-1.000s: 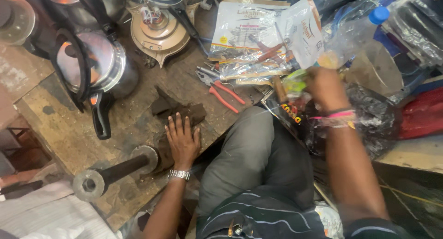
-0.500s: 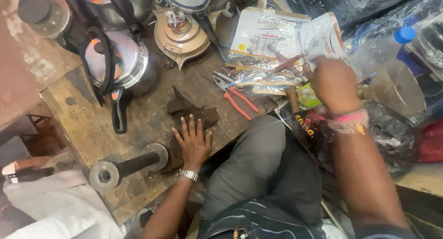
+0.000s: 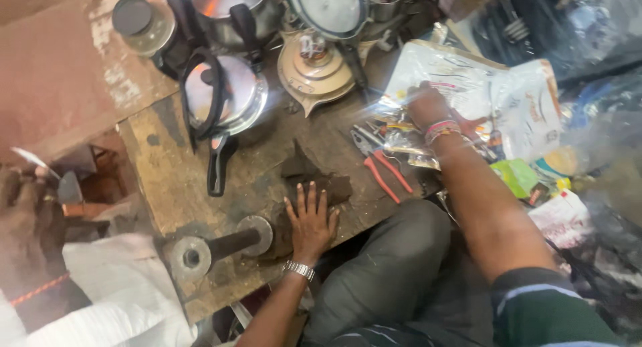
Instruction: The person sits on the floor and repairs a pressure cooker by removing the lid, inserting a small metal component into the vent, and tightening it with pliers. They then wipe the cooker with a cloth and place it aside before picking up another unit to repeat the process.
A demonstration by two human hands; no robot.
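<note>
My left hand [image 3: 309,221] lies flat with fingers spread on a dark, dirty block [image 3: 314,184] on the wooden workbench [image 3: 170,186]; a metal watch is on its wrist. My right hand [image 3: 426,106] reaches out to a pile of clear plastic packets [image 3: 468,93] at the far right of the bench, fingers down among them; whether it grips one is hidden. Red-handled pliers [image 3: 381,166] lie just left of that hand. My grey-trousered knee [image 3: 394,253] is below.
Pressure cookers [image 3: 224,96] with black handles, lids [image 3: 328,9] and a brass burner part [image 3: 314,69] crowd the bench's far side. A steel cylinder tool [image 3: 214,248] lies near the front edge. Another person's hand [image 3: 30,206] is at far left. Bags and clutter fill the right.
My right hand has moved left and further away, from the bench's right edge onto the plastic packets. My left hand stays flat on the block. The view has shifted.
</note>
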